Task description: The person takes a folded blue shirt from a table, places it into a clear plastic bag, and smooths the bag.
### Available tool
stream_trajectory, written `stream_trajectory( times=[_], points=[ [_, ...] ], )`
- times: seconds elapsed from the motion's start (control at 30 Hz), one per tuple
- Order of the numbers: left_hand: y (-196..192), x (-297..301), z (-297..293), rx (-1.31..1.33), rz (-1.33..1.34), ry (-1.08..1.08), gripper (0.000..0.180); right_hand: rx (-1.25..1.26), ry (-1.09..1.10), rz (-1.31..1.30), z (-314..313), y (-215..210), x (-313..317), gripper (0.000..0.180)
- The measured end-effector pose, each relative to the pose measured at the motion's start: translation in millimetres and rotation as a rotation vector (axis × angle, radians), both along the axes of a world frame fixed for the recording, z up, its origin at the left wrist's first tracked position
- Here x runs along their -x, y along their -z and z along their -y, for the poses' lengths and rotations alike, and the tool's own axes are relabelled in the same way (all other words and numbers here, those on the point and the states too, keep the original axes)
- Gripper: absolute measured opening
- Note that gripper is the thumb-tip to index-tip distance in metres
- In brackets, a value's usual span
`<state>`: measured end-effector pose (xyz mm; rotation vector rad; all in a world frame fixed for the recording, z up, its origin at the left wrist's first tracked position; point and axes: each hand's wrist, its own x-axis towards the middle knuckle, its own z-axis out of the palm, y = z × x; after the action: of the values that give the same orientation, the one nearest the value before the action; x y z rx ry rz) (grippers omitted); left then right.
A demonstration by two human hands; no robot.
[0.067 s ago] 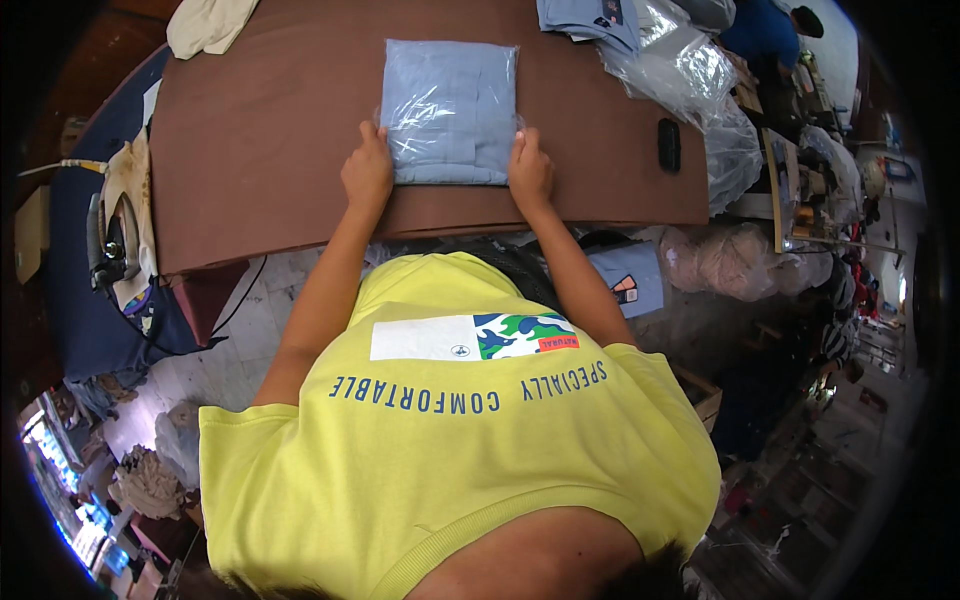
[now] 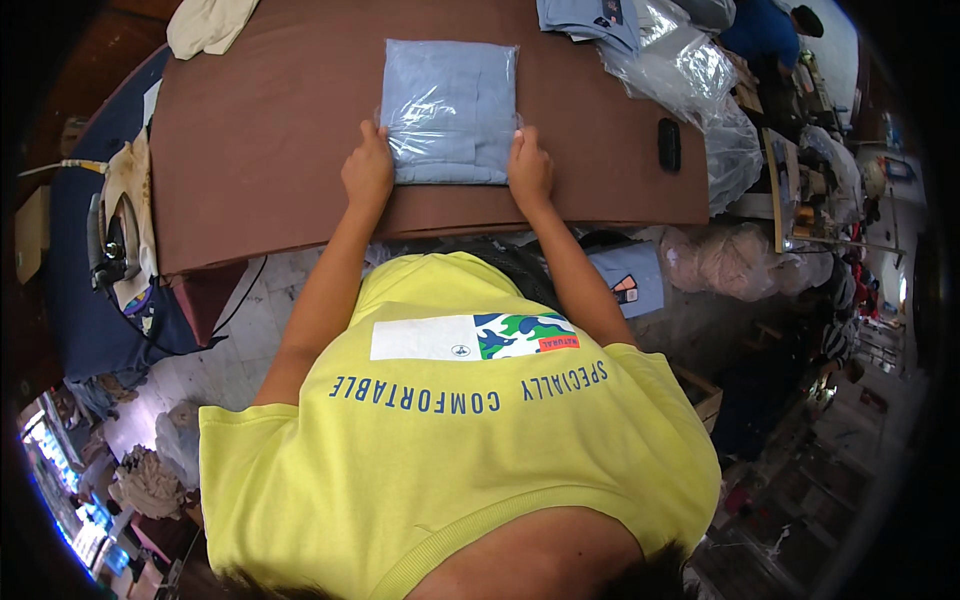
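Observation:
A folded light-blue garment in a clear plastic bag (image 2: 449, 112) lies flat on the brown-covered table (image 2: 280, 130) in front of me. My left hand (image 2: 368, 167) is closed on the bag's left edge, the plastic pinched at the fingertips. At the opposite edge, my right hand (image 2: 530, 168) pinches the plastic in the same way. Light glints off the wrinkled film over the cloth. The fingers under the bag's edges are partly hidden.
A black oblong object (image 2: 669, 146) lies near the table's right edge. Folded blue garments (image 2: 590, 22) and clear plastic bags (image 2: 670, 60) sit at the far right. An iron (image 2: 118, 240) rests on the left. Another person (image 2: 762, 35) is beyond the table, far right.

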<state>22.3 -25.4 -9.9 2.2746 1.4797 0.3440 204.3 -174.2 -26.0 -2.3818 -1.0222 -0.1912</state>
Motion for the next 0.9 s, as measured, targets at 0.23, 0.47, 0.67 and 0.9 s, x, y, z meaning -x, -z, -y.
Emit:
stream_trajectory(
  times=[0.23,0.47,0.67,0.9],
  points=[
    [8.1,-12.7,-6.4,-0.13,-0.18,0.05,0.027,0.325,0.082,0.059,-17.1,-3.0,-1.9,0.021],
    [6.7,-9.1,-3.6,-0.453,-0.211,0.094,0.023,0.409,0.111,0.037,-22.7,-4.3,-1.4,0.024],
    [18.0,-2.5,-9.5,-0.637,-0.093,0.237,0.031,0.078,-0.028,0.292,-17.4,12.8,-8.6,0.037],
    [22.9,1.5,-13.4,-0.521,-0.071,0.196,0.034,0.024,-0.054,0.082,-8.4,24.0,-25.5,0.032]
  ],
)
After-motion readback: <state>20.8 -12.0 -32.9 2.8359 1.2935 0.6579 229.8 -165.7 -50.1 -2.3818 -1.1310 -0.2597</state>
